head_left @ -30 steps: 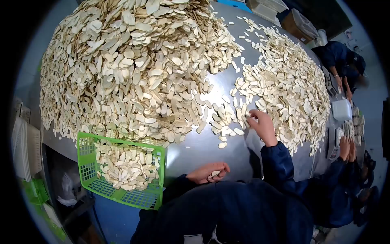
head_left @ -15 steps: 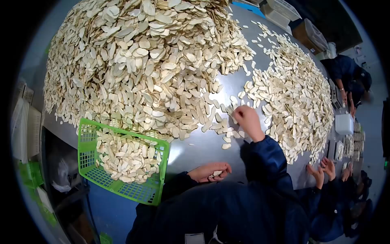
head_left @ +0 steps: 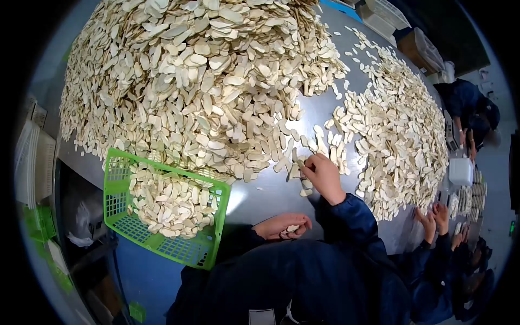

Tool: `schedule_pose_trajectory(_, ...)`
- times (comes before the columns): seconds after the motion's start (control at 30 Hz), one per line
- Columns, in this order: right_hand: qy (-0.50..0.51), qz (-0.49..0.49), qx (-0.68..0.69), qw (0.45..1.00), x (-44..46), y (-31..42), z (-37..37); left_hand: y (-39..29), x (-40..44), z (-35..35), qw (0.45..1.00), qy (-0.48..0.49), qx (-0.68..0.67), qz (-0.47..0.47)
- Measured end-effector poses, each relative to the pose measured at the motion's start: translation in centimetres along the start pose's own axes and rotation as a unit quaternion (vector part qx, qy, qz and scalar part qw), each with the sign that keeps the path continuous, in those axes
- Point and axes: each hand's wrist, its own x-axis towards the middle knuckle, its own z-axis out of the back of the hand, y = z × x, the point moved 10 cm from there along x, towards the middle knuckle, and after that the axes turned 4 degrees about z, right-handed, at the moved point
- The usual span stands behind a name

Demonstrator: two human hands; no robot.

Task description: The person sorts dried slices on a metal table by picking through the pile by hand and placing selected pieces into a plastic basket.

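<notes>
My left hand rests palm up near the table's front edge, its fingers curled round several pale dried slices. Farther out, my right hand reaches over the metal table, thumb and forefinger pinched at a pale slice among the loose ones. Left of it rises a large heap of pale, oval dried slices. A lower, spread-out pile of similar slices lies to its right. Beside my left arm a green plastic basket is tilted and partly filled with slices.
A co-worker's hands are at the table's right edge, and another person bends over at the far right. White trays stand near them. Stacked white crates are at the left; a cardboard box stands at the back right.
My right hand has moved slightly nearer and lower, and its fingers are now at the slices left of it. My left hand stays curled round its slices. The view has shifted slightly.
</notes>
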Motion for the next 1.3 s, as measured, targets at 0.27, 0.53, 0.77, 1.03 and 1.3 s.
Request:
schedule_pose_trajectory(0.27,0.024,0.041,0.011,0.999,0.0,0.5,1.3,0.1,0.0,-0.2,1.000,0.004,-0.006,0.012)
schedule_pose_trajectory(0.53,0.009,0.031,0.025,0.999,0.2,-0.6,0.0,0.3,0.1,0.1,0.999,-0.009,-0.030,0.016)
schedule_pose_trajectory(0.77,0.291,-0.040,0.292,0.910,-6.4,4.6,1.9,0.2,-0.1,0.0,0.987,-0.065,-0.141,0.029)
schedule_pose_trajectory(1.03,0.253,-0.043,0.251,0.934,-6.1,-0.9,-2.1,1.0,0.0,0.2,0.999,-0.002,-0.034,0.041)
schedule_pose_trajectory(1.3,-0.090,-0.185,0.052,0.977,-1.5,-12.7,7.3,0.4,-0.3,-0.4,0.998,-0.028,-0.036,0.041)
